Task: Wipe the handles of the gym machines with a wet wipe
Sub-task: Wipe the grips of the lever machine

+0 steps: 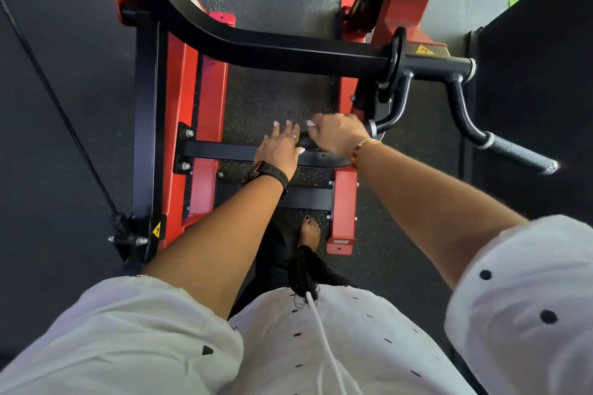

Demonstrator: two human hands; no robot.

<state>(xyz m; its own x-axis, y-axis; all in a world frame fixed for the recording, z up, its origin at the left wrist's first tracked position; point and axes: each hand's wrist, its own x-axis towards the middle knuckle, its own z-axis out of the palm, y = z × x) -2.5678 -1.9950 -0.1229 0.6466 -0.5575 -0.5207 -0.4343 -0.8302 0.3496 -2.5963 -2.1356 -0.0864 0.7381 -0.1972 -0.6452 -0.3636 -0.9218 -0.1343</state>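
Head view shows the right hand (337,135) curled round the near handle (304,139) at centre, a white scrap, likely the wet wipe (310,122), at its eleven o'clock, left hand (278,149) spread flat beside; bunched so small, the wipe may slip out.

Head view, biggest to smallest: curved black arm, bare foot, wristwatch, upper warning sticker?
1. curved black arm
2. bare foot and wristwatch: look alike; the watch is nearer, so unranked
3. upper warning sticker
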